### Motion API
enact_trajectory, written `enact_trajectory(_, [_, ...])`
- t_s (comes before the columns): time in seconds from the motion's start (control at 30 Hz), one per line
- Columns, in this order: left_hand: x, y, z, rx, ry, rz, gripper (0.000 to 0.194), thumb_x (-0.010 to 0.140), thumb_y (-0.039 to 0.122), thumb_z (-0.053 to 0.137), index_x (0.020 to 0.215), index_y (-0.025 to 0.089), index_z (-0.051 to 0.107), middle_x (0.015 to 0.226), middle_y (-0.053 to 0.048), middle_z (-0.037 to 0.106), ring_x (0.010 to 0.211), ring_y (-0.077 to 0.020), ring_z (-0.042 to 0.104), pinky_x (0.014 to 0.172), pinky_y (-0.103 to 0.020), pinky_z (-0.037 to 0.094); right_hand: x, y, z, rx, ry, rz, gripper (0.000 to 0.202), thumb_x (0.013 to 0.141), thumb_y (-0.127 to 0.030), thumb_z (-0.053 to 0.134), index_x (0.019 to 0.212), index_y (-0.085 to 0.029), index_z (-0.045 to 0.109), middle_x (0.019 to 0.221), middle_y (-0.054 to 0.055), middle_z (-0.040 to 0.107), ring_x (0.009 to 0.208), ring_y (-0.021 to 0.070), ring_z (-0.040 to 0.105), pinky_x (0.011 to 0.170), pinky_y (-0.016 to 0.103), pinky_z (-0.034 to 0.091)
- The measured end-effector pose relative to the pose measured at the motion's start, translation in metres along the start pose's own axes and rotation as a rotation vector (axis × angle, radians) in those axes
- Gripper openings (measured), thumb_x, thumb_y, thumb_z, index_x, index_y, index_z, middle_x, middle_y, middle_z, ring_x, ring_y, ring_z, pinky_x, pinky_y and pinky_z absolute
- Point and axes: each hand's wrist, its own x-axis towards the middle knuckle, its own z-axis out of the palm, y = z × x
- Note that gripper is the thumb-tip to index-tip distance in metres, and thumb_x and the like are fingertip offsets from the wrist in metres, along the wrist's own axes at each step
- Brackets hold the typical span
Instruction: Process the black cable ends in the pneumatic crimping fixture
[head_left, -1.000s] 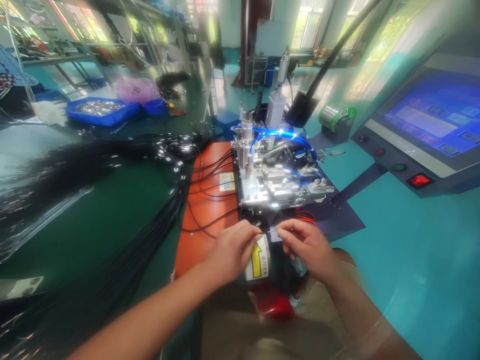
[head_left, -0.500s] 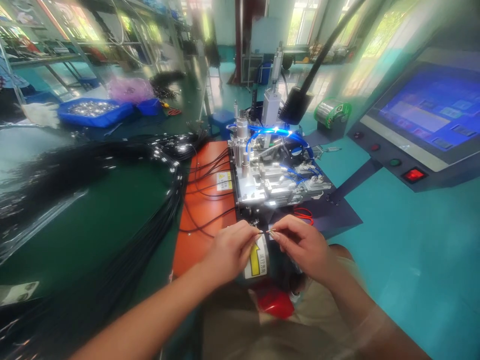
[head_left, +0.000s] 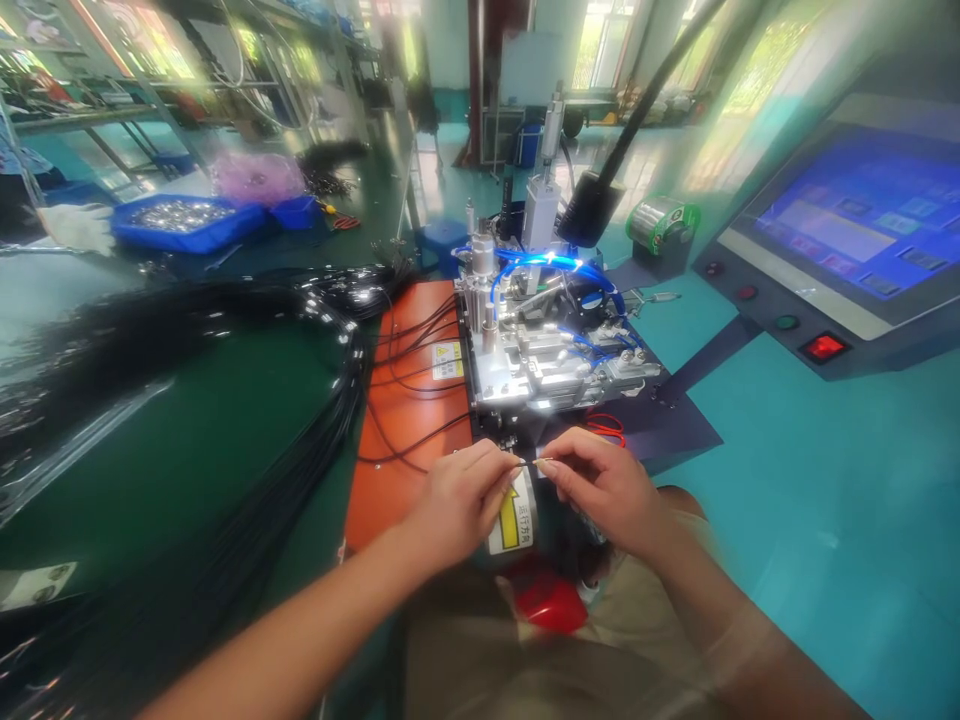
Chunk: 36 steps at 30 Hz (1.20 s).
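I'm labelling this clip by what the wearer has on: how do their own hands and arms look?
The left hand and right hand are both ungloved. The forearms are bare as far as the picture shows, with no sleeve, watch or bracelet visible. The fingers are too blurred to rule out a thin ring.

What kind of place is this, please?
It looks like a factory workshop, probably for cable assembly: a metal machine with blue tubes, a tilted control screen, and a large bundle of black cables on the green table.
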Motion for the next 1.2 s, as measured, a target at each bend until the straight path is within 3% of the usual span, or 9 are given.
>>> enact_trajectory(0.27, [0.001, 0.002, 0.000, 0.017, 0.009, 0.029, 0.018, 0.098, 0.020, 0.045, 0.098, 0.016, 0.063, 0.079, -0.003, 0.057, 0.071, -0.0134, 0.052, 0.063, -0.024, 0.041, 0.003, 0.004, 0.001, 0.009, 0.011, -0.008, 0.016, 0.091, -0.037, 0.062, 0.087, -0.023, 0.068, 0.069, -0.002, 0.059, 0.061, 0.0131, 0.057, 0.056, 0.025, 0.043])
enact_trajectory(0.5, [0.000, -0.001, 0.001, -0.011, 0.038, 0.011, 0.017, 0.098, 0.021, 0.047, 0.101, 0.016, 0.063, 0.079, -0.003, 0.058, 0.072, -0.0139, 0.052, 0.063, -0.025, 0.042, 0.008, 0.002, 0.010, 0.227, 0.056, 0.019, 0.015, 0.087, -0.033, 0.068, 0.080, -0.020, 0.070, 0.066, -0.002, 0.058, 0.059, 0.0120, 0.053, 0.055, 0.025, 0.040])
enact_trajectory(0.73, [-0.001, -0.002, 0.002, -0.017, 0.048, 0.000, 0.014, 0.097, 0.021, 0.048, 0.098, 0.017, 0.061, 0.079, -0.003, 0.058, 0.071, -0.0136, 0.053, 0.064, -0.025, 0.042, 0.012, 0.002, 0.023, 0.382, 0.144, 0.037, 0.016, 0.084, -0.031, 0.072, 0.074, -0.019, 0.069, 0.066, -0.003, 0.056, 0.058, 0.0104, 0.048, 0.053, 0.024, 0.037])
enact_trajectory(1.0, [0.000, 0.001, 0.000, 0.023, 0.008, 0.069, 0.015, 0.097, 0.019, 0.045, 0.092, 0.017, 0.060, 0.075, -0.003, 0.057, 0.067, -0.0133, 0.049, 0.060, -0.025, 0.039, 0.008, 0.004, 0.045, 0.262, 0.331, -0.015, 0.016, 0.087, -0.032, 0.068, 0.077, -0.019, 0.070, 0.075, 0.000, 0.061, 0.067, 0.0134, 0.055, 0.061, 0.026, 0.043])
enact_trajectory(1.07, [0.000, 0.002, -0.001, 0.046, 0.006, 0.056, 0.016, 0.097, 0.019, 0.044, 0.093, 0.017, 0.060, 0.075, -0.003, 0.057, 0.067, -0.0135, 0.050, 0.060, -0.025, 0.039, 0.008, 0.002, 0.039, 0.268, 0.268, 0.019, 0.018, 0.087, -0.034, 0.067, 0.078, -0.019, 0.067, 0.071, -0.001, 0.059, 0.062, 0.0122, 0.052, 0.057, 0.025, 0.041])
enact_trajectory(1.2, [0.000, 0.002, 0.000, 0.078, -0.009, 0.037, 0.017, 0.096, 0.017, 0.043, 0.096, 0.018, 0.060, 0.077, -0.003, 0.058, 0.068, -0.0140, 0.051, 0.061, -0.025, 0.040, 0.013, -0.003, 0.012, 0.263, -0.007, 0.085, 0.018, 0.087, -0.035, 0.066, 0.080, -0.019, 0.064, 0.064, -0.003, 0.056, 0.058, 0.0120, 0.051, 0.054, 0.025, 0.041])
